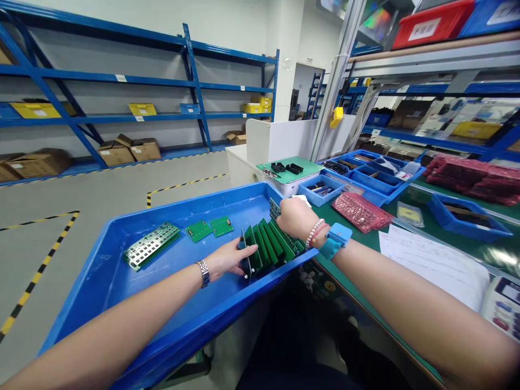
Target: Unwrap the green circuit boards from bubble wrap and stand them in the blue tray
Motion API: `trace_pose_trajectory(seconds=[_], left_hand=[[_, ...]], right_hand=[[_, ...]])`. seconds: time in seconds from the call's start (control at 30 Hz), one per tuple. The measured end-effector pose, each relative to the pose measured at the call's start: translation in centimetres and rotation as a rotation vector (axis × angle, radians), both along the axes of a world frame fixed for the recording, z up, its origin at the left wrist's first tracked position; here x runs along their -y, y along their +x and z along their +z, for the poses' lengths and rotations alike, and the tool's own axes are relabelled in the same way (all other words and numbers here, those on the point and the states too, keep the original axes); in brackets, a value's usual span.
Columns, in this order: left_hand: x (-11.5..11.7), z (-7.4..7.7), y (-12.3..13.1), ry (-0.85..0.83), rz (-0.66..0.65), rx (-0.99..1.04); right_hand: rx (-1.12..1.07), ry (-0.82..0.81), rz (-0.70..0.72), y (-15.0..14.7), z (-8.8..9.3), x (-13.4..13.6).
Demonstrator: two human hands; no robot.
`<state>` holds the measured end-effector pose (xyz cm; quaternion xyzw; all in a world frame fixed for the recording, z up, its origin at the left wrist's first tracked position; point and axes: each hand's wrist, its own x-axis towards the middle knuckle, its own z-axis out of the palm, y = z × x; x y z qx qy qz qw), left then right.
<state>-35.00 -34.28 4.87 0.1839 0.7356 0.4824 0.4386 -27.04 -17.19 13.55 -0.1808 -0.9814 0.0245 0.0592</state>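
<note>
Your hands work at either end of a row of green circuit boards [268, 244], standing on edge and leaning together toward the right side of a blue plastic tray [174, 346] at centre frame. Your left hand [229, 259], a steel watch [203, 272] on its wrist, lies against the row's near end; your right hand [296, 218], with a beaded bracelet [314, 233] and blue wrist strap [337, 241], sits over the far end. The hands are apart, and whether either grips the boards cannot be told. Two small green boards [210, 229] and a long circuit panel [151, 245] lie flat in the tray. To the right, on the green worktop [357, 276], are red bagged packs [361, 212], a paper sheet [430, 262] and a calculator [504, 306]. Blue compartment trays [374, 176] stand beyond. Blue shelves [122, 81] holding cartons line the upper left of the frame.
</note>
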Motion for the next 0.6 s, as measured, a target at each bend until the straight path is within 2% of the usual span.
trace_pose_trajectory(seconds=[0.17, 0.27, 0.43, 0.6], left_hand=[[0.0, 0.1, -0.5, -0.057, 0.03, -0.08], [0.1, -0.2, -0.6, -0.098, 0.076, -0.157], [-0.3, -0.7, -0.3, -0.132, 0.078, -0.229], [-0.3, -0.8, -0.6, -0.126, 0.043, -0.252]], right_hand=[[-0.127, 0.031, 0.007, 1.4, 2.4, -1.7], [-0.192, 0.011, 0.008, 2.4, 3.3, -2.7], [-0.325, -0.162, 0.015, 3.5, 3.3, -3.0], [-0.371, -0.235, 0.05, 4.2, 2.9, -2.7]])
